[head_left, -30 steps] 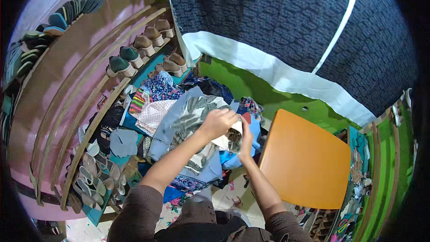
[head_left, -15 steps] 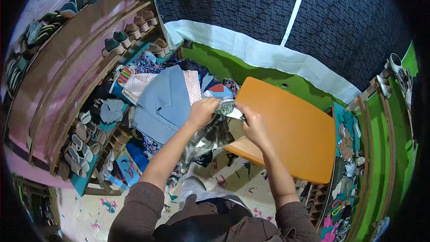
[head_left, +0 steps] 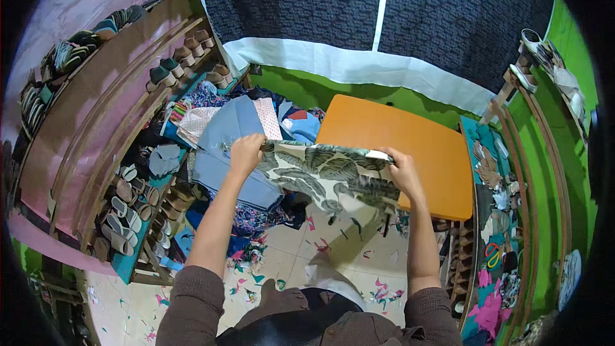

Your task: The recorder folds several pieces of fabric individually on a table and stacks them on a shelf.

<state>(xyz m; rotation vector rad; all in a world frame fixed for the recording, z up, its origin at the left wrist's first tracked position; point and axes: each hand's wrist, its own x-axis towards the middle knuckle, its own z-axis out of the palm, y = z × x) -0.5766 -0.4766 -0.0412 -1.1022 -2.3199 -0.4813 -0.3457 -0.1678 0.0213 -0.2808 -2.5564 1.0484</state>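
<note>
Holding leaf-print cloth [head_left: 327, 176] stretched, left hand [head_left: 246, 152] and right hand [head_left: 402, 172] each pinched shut on a top corner; hanging edge could snag table [head_left: 410, 147].

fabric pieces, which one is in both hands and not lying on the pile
The leaf-print fabric, cream with dark green leaves: the left hand and right hand hold it stretched out. The blue cloth and pink dotted piece lie on the pile.

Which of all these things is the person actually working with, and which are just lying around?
In use:
- leaf-print cloth, stretched between the left hand and right hand
- orange table, just beyond the cloth

Lying about:
- heap of fabrics
- sandals on the racks
- paper scraps on the floor
</note>
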